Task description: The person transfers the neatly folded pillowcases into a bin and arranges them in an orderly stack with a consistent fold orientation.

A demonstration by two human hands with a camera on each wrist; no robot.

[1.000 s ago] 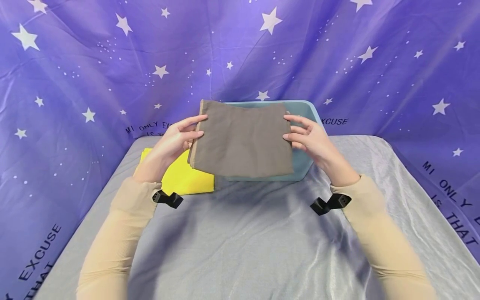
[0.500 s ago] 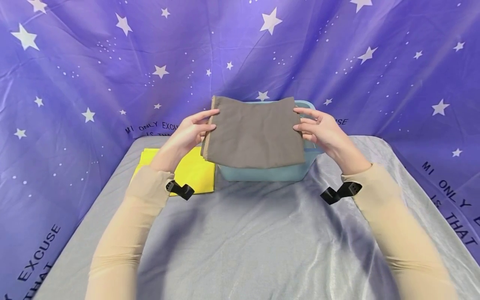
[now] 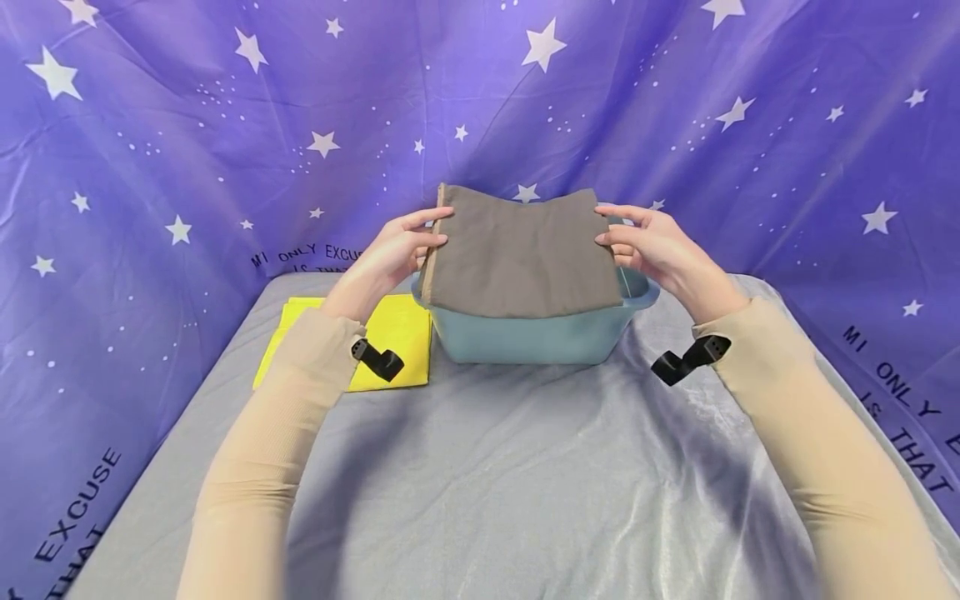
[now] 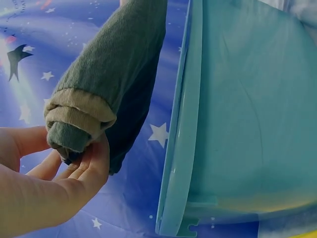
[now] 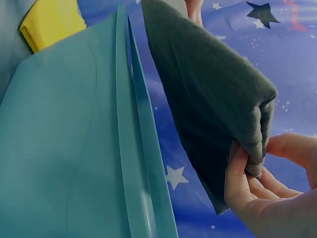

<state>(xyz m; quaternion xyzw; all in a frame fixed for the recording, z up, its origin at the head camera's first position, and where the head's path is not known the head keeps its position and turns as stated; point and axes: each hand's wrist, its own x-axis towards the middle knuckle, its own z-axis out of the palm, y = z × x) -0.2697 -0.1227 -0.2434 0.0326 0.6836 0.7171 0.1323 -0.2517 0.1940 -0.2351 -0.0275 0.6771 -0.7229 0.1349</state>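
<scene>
A folded grey-brown cloth (image 3: 525,254) is held up between both hands, over the blue-green plastic bin (image 3: 528,337). My left hand (image 3: 393,254) pinches its left side, where a tan edge runs along the layers. On the opposite side my right hand (image 3: 652,246) pinches the cloth between thumb and fingers. In the left wrist view the stacked folds of the cloth (image 4: 106,74) show above the fingers, beside the bin's rim (image 4: 181,124). The right wrist view has the thick folded end of the cloth (image 5: 213,84) in the fingers. Most of the bin's inside is hidden by the cloth.
A folded yellow cloth (image 3: 405,342) lies on the grey-covered table (image 3: 480,483), left of the bin and partly behind the left forearm. A purple curtain (image 3: 225,167) with white stars hangs behind and on both sides.
Both hands have carried the grey-brown cloth to the right and farther from me, up over the bin. More of the bin's front wall and the yellow cloth shows now.
</scene>
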